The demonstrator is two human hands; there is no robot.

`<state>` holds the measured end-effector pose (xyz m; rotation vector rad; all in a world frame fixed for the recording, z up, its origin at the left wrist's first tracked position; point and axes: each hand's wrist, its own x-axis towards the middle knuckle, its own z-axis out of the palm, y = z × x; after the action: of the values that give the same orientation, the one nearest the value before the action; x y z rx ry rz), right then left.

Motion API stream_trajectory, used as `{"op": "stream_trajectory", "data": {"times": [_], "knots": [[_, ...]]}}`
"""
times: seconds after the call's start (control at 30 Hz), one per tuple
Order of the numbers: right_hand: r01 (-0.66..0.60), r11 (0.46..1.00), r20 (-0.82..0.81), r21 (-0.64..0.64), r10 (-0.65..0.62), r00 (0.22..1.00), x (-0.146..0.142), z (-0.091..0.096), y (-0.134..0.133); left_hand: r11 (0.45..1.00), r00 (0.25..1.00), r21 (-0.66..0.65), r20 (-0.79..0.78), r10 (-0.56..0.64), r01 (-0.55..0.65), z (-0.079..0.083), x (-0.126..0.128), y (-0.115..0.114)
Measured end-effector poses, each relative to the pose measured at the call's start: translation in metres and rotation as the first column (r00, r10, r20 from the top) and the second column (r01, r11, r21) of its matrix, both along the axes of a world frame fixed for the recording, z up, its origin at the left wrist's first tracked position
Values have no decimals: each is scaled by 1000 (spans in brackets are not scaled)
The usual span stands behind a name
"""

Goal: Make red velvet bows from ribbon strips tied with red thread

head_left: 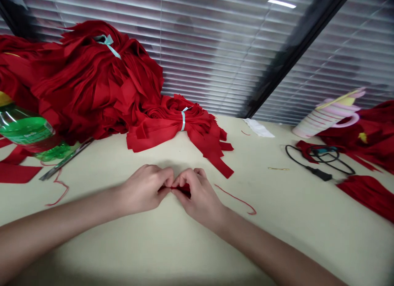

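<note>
My left hand [149, 188] and my right hand [198, 195] meet fingertip to fingertip above the middle of the table. Both are pinched closed on a small piece of red fabric [185, 189]; most of it is hidden by the fingers. To the right of my right hand lies a loose red thread [238, 199]. Just beyond both hands rests a bundle of red fabric strips [160, 132], bound by a pale blue tie [184, 119].
A large heap of red fabric [92, 80] and a green bottle [29, 132] fill the left, near a metal blade-like tool [66, 159]. At right are a striped pitcher [323, 117], a black cable [320, 171] and more red fabric [369, 193]. Blinds [197, 51] stand behind.
</note>
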<state>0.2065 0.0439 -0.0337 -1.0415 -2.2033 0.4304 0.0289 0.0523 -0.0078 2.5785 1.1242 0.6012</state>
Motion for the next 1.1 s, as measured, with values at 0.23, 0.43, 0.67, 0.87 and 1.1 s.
{"op": "stream_trajectory", "data": {"times": [0.23,0.43,0.67,0.87,1.1], "knots": [[-31,999,27,-40,32,999,-3,-1,1,999,992,-4,-126,31,-32,6,2,-5],[-63,998,12,-18,64,998,-1,-1,1,999,998,-26,-51,-38,36,3,2,-1],[-30,998,27,-56,32,999,-3,-2,2,999,999,30,24,-34,34,-4,6,0],[39,998,137,-42,-33,990,40,57,13,999,1000,23,-12,-22,22,-6,3,-2],[396,891,416,-220,-282,865,115,64,-4,1000,1000,29,-9,-3,3,-6,2,-3]]}}
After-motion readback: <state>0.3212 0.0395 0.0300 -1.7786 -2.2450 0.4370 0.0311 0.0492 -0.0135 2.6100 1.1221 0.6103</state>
